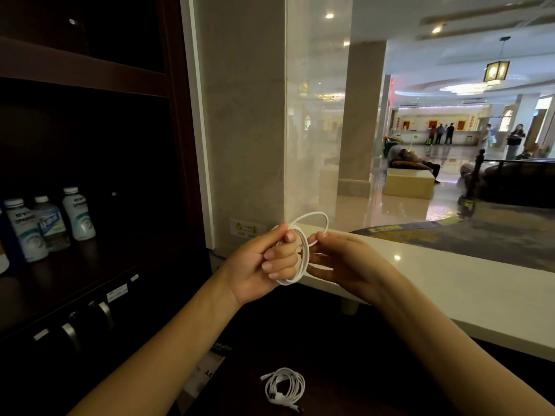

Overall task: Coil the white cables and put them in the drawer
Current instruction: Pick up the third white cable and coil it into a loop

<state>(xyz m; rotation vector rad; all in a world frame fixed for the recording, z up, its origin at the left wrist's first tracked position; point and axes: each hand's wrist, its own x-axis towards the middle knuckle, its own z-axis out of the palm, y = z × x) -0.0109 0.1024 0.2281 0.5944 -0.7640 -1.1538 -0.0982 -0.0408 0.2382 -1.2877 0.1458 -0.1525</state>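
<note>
A dark cabinet (90, 145) fills the left side, with three bottles (49, 223) stood on one of its shelves and drawers with metal handles (70, 336) seen below. A pale counter (450, 280) runs across the right, raised above a dark tabletop (345, 370) at the bottom of the view.

Both forearms are raised in the middle of the view, above the tabletop. A white cable (303, 250) is held between the hands as a coil of several loops. The coil is stood nearly upright, its long axis running roughly top to bottom, with its open face turned toward the left hand and slightly toward the camera. One wider loop is lifted off the top of the coil and arcs up and to the right.

The left hand (264, 262) is curled through the coil, its grip pressed on the loops between thumb and fingers. The right hand (342, 259) is set just beside it, its grip pinched on the strand of the wider loop at its lower right.

A second cable (285, 387), already coiled, is laid flat on the tabletop near the bottom edge, well below the hands, with a plug end visible inside the coil. A printed paper sheet (204, 373) lies to its left.
</note>
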